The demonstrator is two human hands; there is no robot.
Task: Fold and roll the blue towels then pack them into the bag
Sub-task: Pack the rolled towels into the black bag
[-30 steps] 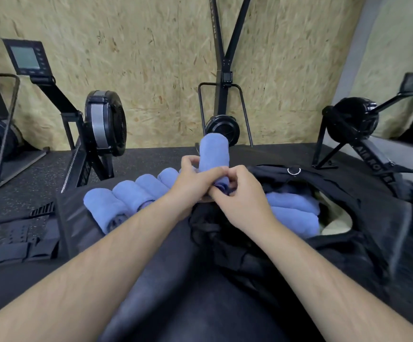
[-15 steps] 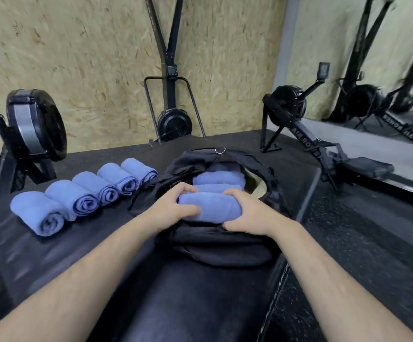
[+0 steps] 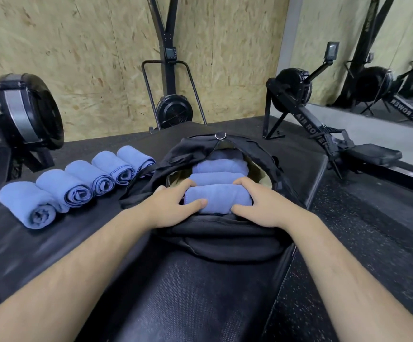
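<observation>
A black bag [image 3: 225, 240] lies open on a black platform in front of me. Three rolled blue towels lie side by side inside it; the nearest rolled towel [image 3: 217, 197] lies across the opening. My left hand [image 3: 173, 206] grips its left end, thumb on the front and fingers over the top. My right hand [image 3: 262, 203] grips its right end the same way. Several more rolled blue towels [image 3: 72, 186] lie in a row on the platform to the left of the bag.
The black platform [image 3: 175, 292] drops off at its right edge onto speckled rubber floor [image 3: 373, 230]. Rowing machines stand at the left [image 3: 25, 114] and right [image 3: 319, 127], and an upright machine [image 3: 173, 109] stands against the chipboard wall behind. A mirror is at the far right.
One second ago both hands held the rolled towel upright above the bag. They have laid it crosswise into the bag's near side and pushed it a little deeper. The view has swung right.
</observation>
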